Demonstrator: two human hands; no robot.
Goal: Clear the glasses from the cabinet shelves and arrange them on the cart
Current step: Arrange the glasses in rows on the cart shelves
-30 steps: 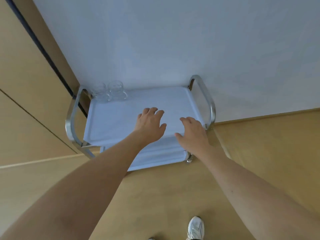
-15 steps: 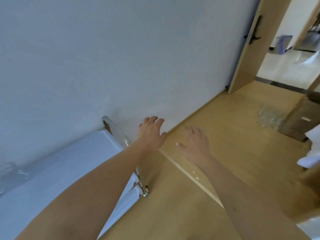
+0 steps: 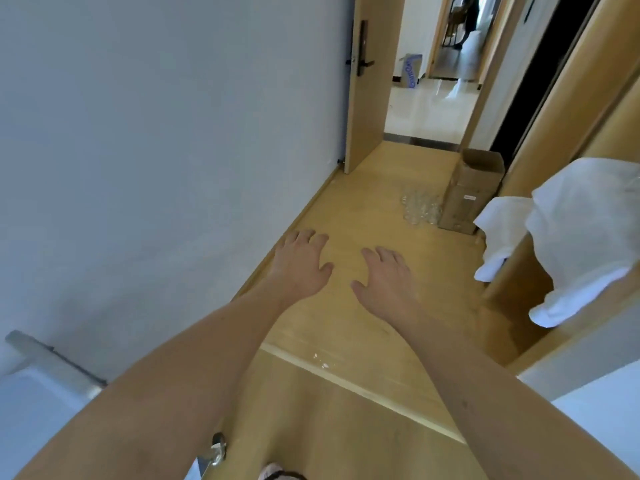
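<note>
Only a corner of the cart shows, at the near left against the white wall: a pale blue-white top with a shiny metal rail along its right edge and a chrome fitting low down beside the left forearm. No glasses on it can be made out from here.

Both arms reach forward over the wooden floor. The left hand hangs palm down with fingers spread and relaxed, gripping nothing. The right hand is just beside it, also palm down, fingers loose and apart, holding nothing. The two hands do not touch.

The floor runs as a corridor from near to far, bounded on the left by the wall and its skirting. A pale strip crosses the floor diagonally below the hands. On the right stands wooden furniture with a white cloth draped over its edge. Farther along, a cardboard box stands at the right side, with a heap of clear crinkled plastic on the floor just left of it. At the far end a wooden door stands open onto a bright tiled room.
</note>
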